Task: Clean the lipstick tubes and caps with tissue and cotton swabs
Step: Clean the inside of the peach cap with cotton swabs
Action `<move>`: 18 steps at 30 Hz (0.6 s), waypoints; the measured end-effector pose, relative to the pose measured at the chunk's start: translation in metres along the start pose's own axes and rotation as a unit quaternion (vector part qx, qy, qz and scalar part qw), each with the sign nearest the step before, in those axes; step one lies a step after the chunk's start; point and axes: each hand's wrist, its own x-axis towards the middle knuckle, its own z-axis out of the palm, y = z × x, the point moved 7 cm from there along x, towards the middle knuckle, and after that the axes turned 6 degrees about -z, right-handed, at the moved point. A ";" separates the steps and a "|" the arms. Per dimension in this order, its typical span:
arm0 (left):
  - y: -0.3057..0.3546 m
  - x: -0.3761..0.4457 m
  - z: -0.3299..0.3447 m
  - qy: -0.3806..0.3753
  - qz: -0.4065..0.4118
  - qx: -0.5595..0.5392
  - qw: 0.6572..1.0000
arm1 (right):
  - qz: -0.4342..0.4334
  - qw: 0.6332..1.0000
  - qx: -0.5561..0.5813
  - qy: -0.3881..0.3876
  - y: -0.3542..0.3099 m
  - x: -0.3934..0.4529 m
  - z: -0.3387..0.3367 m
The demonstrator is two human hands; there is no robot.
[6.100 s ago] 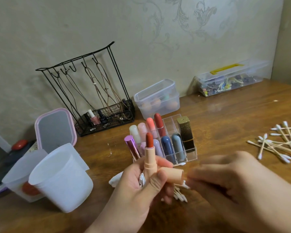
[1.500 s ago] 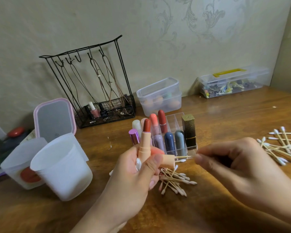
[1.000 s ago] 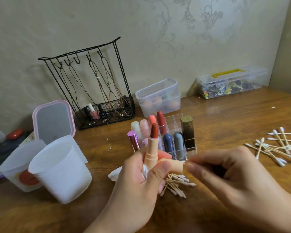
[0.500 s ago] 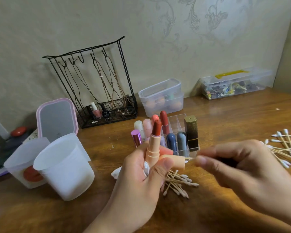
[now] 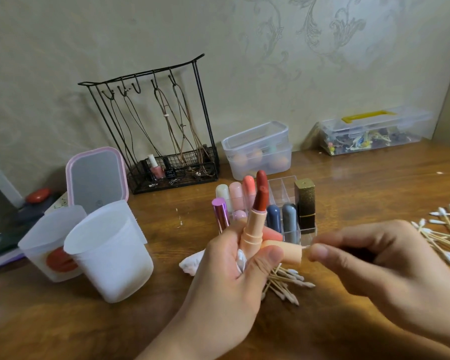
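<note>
Centrally, in the head view, a peach lipstick tube (image 5: 253, 229) with its red stick extended is held upright in the left hand (image 5: 226, 284), fingers curled round its base. A matching peach cap (image 5: 283, 252) is pinned sideways under the same hand's thumb, open end to the right, and a wad of tissue (image 5: 240, 259) is tucked against the palm. A cotton swab (image 5: 307, 246) is pinched between thumb and forefinger of the right hand (image 5: 390, 266), its tip at the cap's mouth.

Just behind the hands, a clear organiser (image 5: 283, 188) with capped lipsticks is set on the wooden table (image 5: 348, 193). A small heap of swabs (image 5: 286, 283) lies below the cap; another pile of swabs (image 5: 444, 235) is spread at the right edge. More tissue (image 5: 191, 262) lies left of the left hand.

Two white cups (image 5: 109, 253) are placed near left, a pink-framed mirror (image 5: 96, 178) behind them. A black wire rack (image 5: 164, 131) and two clear boxes (image 5: 257, 149) are ranged along the far wall.
</note>
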 end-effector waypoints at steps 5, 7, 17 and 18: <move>0.001 -0.001 0.002 -0.008 -0.014 -0.032 0.999 | -0.035 0.999 -0.041 0.005 -0.007 -0.004 0.005; 0.002 0.000 0.001 -0.008 -0.009 -0.035 0.999 | -0.034 0.998 -0.043 -0.040 -0.008 -0.003 0.009; 0.002 0.000 0.002 -0.023 -0.031 -0.053 0.998 | -0.032 0.999 -0.026 -0.034 -0.007 -0.002 0.008; 0.001 -0.001 0.002 -0.025 -0.034 -0.057 0.998 | -0.034 0.998 -0.038 -0.033 -0.006 -0.002 0.007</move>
